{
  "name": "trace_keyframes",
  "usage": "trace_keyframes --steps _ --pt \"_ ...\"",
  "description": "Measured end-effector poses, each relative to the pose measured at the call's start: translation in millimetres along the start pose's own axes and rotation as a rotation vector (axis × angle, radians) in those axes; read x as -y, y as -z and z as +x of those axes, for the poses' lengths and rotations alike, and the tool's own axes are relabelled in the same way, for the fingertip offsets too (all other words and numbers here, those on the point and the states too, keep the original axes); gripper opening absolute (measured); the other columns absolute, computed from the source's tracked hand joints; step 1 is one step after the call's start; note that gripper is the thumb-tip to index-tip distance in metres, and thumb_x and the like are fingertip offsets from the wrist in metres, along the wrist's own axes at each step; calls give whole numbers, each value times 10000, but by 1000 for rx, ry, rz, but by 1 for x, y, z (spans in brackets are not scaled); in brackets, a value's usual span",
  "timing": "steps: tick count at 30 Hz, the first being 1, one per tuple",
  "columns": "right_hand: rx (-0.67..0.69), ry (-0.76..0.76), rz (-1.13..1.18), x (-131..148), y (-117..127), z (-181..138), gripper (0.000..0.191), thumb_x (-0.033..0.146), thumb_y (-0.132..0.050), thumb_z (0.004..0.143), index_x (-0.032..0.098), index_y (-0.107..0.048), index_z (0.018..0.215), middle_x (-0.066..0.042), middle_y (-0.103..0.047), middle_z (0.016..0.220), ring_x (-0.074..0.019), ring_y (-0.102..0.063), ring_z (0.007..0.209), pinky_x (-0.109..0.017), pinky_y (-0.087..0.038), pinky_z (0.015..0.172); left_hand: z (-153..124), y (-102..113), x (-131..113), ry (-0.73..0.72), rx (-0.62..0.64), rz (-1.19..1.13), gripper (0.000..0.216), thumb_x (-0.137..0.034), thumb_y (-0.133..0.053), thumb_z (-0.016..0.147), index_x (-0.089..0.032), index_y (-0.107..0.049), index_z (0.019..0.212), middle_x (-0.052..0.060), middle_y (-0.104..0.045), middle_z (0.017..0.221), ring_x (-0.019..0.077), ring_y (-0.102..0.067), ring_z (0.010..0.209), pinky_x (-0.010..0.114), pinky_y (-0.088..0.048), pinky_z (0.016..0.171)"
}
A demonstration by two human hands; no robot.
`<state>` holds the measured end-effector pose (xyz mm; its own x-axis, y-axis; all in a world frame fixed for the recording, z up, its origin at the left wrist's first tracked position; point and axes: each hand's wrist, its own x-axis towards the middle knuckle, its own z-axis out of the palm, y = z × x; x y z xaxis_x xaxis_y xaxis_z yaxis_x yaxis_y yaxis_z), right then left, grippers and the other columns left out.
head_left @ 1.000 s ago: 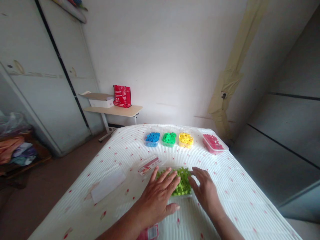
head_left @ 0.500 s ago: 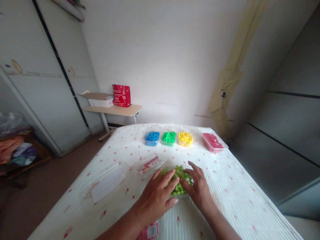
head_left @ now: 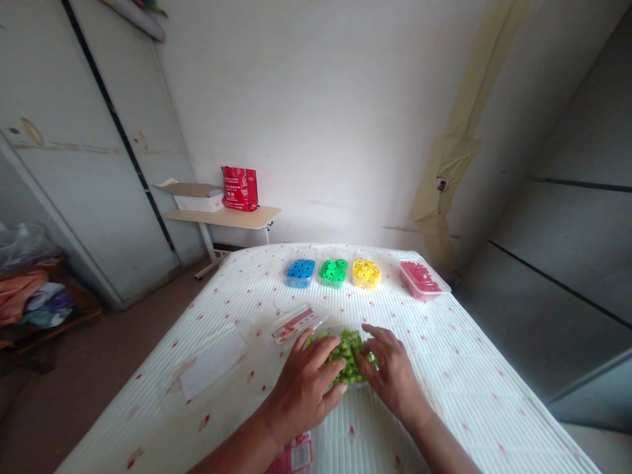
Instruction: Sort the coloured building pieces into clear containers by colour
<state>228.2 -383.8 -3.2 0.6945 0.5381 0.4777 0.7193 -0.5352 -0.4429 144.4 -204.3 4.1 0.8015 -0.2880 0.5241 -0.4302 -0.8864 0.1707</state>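
Observation:
A clear plastic tub (head_left: 359,384) full of light green plastic pieces (head_left: 351,352) sits near the front of the table. My left hand (head_left: 309,378) lies over the tub's left side, fingers spread and touching the pieces. At the right side of the tub, my right hand (head_left: 390,365) has its fingers apart and bent, with the tips among the pieces. I see no piece lifted in either hand. Parts of the tub's sides are hidden behind my hands. Behind it to the left lies a clear lid (head_left: 299,324) with a printed label.
Tubs of blue pieces (head_left: 301,270), green pieces (head_left: 333,270) and yellow pieces (head_left: 366,271) stand in a row farther back. A larger tub of pinkish-red pieces (head_left: 419,278) stands right. A white sheet (head_left: 214,365) lies left; a pink package (head_left: 295,455) is under my left forearm.
My right hand has shifted slightly left and its fingers have bent more. My left hand has moved a little left and down. The green pieces between the hands have been stirred.

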Motion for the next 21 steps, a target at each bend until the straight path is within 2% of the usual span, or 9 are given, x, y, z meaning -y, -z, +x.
trace_keyframes --steps 3,6,9,14,17,21 --pt "-69 -1 30 -1 -1 -1 115 257 -504 825 207 -608 817 -107 -549 1211 -253 -504 1090 -416 -442 865 1 5 5 9 -32 -30 221 -260 -518 811 -226 -626 1001 80 -566 1192 229 -530 1069 529 -295 1021" --pt "-150 3 50 -1 -2 -2 128 281 -503 835 215 -612 835 -102 -537 1228 -250 -493 1106 -413 -436 881 3 11 13 84 -130 -27 208 -228 -509 814 -225 -643 972 72 -580 1164 229 -523 1061 482 -362 977" --pt "-69 54 45 1 -5 -1 117 270 -531 825 233 -631 872 -81 -591 1168 -241 -520 1074 -406 -443 857 6 16 18 120 -171 -37 208 -180 -507 803 -230 -653 943 48 -621 1079 207 -546 1013 448 -381 956" --pt "-4 80 19 1 -8 1 67 231 -579 795 232 -646 805 -50 -670 1023 -221 -568 991 -390 -447 829 8 18 19 105 -69 -79 177 -144 -517 772 -236 -658 827 -2 -666 904 171 -596 894 486 -321 995" --pt "-35 74 29 -2 -8 0 82 239 -563 808 221 -632 848 -54 -668 1003 -214 -571 970 -379 -454 819 8 17 26 139 -69 -50 241 -150 -494 784 -239 -642 953 21 -653 1016 193 -576 987 473 -345 984" --pt "-94 52 -24 -5 -8 -1 261 278 -519 836 195 -569 1078 -89 -636 1085 -228 -547 1030 -388 -455 837 1 10 32 159 27 24 407 -265 -508 801 -220 -517 1206 72 -539 1256 247 -451 1189 475 -333 1009"
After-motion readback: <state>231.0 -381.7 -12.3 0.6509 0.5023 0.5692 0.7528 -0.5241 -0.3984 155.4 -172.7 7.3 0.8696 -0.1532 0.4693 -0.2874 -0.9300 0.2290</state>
